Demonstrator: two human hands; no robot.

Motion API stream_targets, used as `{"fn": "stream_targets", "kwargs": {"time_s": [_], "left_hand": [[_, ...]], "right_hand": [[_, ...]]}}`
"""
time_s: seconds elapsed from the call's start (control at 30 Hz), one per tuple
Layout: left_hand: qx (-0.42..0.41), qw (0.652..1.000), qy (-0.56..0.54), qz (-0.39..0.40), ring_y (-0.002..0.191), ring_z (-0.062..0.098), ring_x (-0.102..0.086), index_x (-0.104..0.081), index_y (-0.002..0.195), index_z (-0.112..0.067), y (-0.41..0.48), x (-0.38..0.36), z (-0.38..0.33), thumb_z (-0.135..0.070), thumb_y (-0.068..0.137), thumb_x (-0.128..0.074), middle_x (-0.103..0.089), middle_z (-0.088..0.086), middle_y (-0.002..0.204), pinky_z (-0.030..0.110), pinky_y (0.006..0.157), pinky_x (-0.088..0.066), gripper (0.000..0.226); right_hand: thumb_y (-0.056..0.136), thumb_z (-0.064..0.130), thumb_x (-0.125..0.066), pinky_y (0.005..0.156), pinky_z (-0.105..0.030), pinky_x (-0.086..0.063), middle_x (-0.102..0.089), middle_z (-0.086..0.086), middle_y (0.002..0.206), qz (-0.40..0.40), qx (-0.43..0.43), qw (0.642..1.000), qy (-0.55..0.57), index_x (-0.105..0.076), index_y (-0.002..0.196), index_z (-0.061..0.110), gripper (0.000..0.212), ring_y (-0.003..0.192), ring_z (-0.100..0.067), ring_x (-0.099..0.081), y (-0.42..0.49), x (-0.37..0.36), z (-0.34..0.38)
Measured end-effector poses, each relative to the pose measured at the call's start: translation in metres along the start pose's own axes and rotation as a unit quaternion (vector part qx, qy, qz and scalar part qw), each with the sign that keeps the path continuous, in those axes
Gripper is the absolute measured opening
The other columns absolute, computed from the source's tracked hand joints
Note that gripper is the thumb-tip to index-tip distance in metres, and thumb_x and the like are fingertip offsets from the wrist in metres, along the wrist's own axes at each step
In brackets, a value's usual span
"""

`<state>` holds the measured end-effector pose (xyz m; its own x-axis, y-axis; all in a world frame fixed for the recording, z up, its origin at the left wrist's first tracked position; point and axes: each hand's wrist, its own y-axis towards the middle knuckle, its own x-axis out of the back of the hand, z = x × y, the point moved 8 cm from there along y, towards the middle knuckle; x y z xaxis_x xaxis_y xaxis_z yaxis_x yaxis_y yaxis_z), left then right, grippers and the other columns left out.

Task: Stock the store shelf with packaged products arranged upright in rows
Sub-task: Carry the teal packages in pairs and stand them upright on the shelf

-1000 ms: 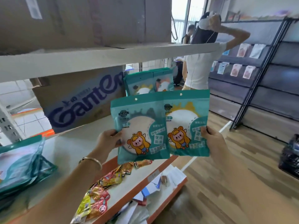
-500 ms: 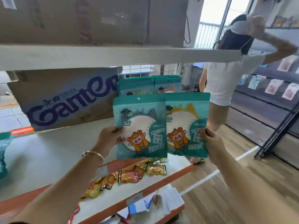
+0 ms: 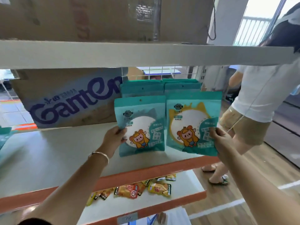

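Observation:
My left hand [image 3: 114,138] pinches the left edge of a teal pouch [image 3: 142,120] with a cartoon figure and a grey-rimmed white circle. My right hand [image 3: 221,140] pinches the right edge of a second teal pouch [image 3: 190,120] with a yellow-rimmed circle. Both pouches stand upright side by side, their bottoms at or just above the white shelf [image 3: 48,153] near its orange front edge. Behind them two rows of matching teal pouches [image 3: 160,86] stand upright toward the back of the shelf.
A cardboard box printed "Ganten" [image 3: 68,98] fills the shelf's back left. Another shelf board [image 3: 113,54] hangs close overhead with boxes on it. Snack packets [image 3: 141,189] lie on the lower shelf. A person in a white top [image 3: 263,95] stands right.
Both hands have carried the two pouches forward and down onto the shelf, in front of the standing rows. The view has moved closer to the shelf.

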<state>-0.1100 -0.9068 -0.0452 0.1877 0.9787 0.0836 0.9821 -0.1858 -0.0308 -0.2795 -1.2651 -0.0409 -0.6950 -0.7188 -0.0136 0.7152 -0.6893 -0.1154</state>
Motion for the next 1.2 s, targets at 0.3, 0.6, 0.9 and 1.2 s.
{"fn": "stream_targets", "kwargs": {"time_s": [0.3,0.6,0.9,1.2], "left_hand": [[0.009,1.0,-0.001,-0.029,0.081,0.016,-0.056,-0.056,0.109,-0.007,0.062,-0.031,0.0,-0.015,0.092,-0.053,-0.058,0.007,0.094,0.02,0.068,-0.055,0.018],[-0.021,0.995,0.025,-0.097,0.079,0.017,-0.059,-0.059,0.11,0.0,0.095,-0.044,-0.006,-0.014,0.089,-0.058,-0.063,0.009,0.092,0.029,0.078,-0.053,0.025],[-0.054,0.962,0.172,-0.204,0.105,0.017,-0.032,-0.036,0.123,-0.008,0.075,-0.047,0.012,-0.018,0.067,-0.081,-0.026,0.008,0.125,0.029,0.09,-0.039,0.072],[-0.062,0.964,0.162,-0.202,0.101,0.017,-0.04,-0.035,0.118,-0.01,0.073,-0.05,0.02,-0.024,0.069,-0.08,-0.026,0.008,0.129,0.03,0.086,-0.044,0.068]], "right_hand": [[0.097,0.025,-0.047,0.072,-0.042,-0.049,-0.063,-0.003,0.087,0.016,0.033,0.999,0.025,-0.06,0.086,0.02,0.018,0.075,-0.023,-0.059,0.066,-0.02,0.002],[0.098,0.025,-0.045,0.07,-0.039,-0.051,-0.065,-0.001,0.091,0.05,0.021,0.998,0.02,-0.06,0.093,0.018,0.018,0.079,-0.022,-0.062,0.13,-0.049,0.003],[0.026,0.067,-0.079,0.089,-0.05,-0.049,-0.053,0.002,0.115,0.109,0.014,0.955,-0.275,-0.032,0.1,0.042,0.091,0.107,-0.022,-0.055,0.195,-0.047,-0.054],[0.055,0.041,-0.086,0.093,-0.052,-0.038,-0.05,-0.003,0.114,0.01,0.14,0.932,-0.335,-0.044,0.112,0.02,0.074,0.108,-0.028,-0.051,0.19,-0.061,-0.018]]}}
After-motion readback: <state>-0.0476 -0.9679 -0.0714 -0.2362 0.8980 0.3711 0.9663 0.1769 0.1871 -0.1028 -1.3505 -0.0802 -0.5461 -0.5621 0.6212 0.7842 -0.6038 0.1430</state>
